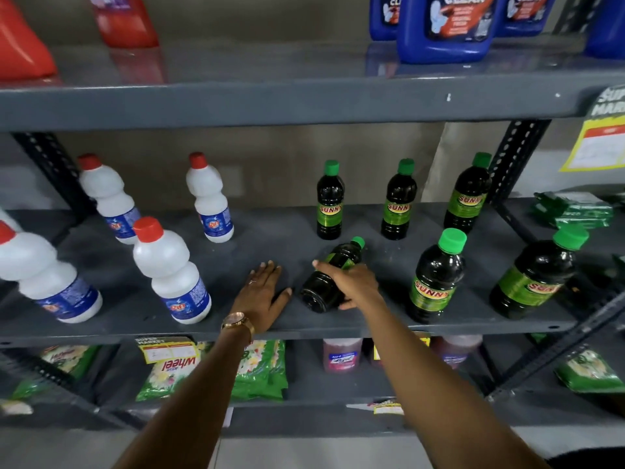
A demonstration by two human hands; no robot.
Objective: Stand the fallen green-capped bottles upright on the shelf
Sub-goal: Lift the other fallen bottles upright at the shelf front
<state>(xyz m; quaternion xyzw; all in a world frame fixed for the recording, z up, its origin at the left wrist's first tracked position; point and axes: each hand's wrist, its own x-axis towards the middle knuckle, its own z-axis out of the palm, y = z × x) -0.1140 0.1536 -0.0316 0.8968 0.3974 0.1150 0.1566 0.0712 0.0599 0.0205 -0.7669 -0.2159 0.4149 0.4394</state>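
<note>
One dark green-capped bottle [329, 275] lies tilted on the grey middle shelf [263, 245], its cap pointing back and its base toward me. My right hand [355, 282] is wrapped around its middle. My left hand [262, 296] rests flat on the shelf just left of that bottle, fingers spread, holding nothing. Several other green-capped bottles stand upright: three at the back [329, 201] [399, 201] [468, 194] and two nearer the front [436, 275] [537, 272].
White red-capped bottles [169, 265] stand on the shelf's left half. Blue jugs [446, 25] and red bottles [125, 18] sit on the shelf above. Green packets [260, 370] and pink bottles [338, 353] fill the shelf below. A perforated upright post [514, 157] bounds the right side.
</note>
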